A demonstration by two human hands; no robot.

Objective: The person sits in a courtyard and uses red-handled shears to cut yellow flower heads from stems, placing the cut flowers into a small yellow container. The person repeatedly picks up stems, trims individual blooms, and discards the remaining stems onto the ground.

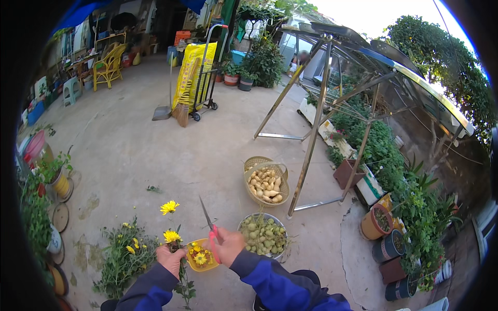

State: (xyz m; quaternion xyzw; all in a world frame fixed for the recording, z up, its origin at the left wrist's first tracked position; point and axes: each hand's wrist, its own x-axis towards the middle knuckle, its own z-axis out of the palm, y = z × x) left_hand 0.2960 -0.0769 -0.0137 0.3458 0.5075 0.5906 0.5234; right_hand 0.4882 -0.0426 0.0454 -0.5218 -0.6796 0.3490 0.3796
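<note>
My left hand (169,259) grips leafy stems of yellow chrysanthemums (171,236), two blooms standing above the fingers. In my right hand (230,245) are red-handled scissors (206,213), with the blades pointing up and forward. Whether the blades are spread is hard to tell. Between the hands, a small yellow basket (202,268) on the ground contains cut yellow flower heads (200,258). To the left of my left hand lies a heap of cut chrysanthemum plants (120,254), with a few blooms among the leaves.
A metal bowl (286,232) of green round fruits and a handled woven basket (255,161) of small pale gourds stand beyond my right hand. Behind them rises a metal frame (320,112). Potted plants (375,221) line the right. Farther off are a broom (181,114), a hand truck (200,89) and a person (298,64).
</note>
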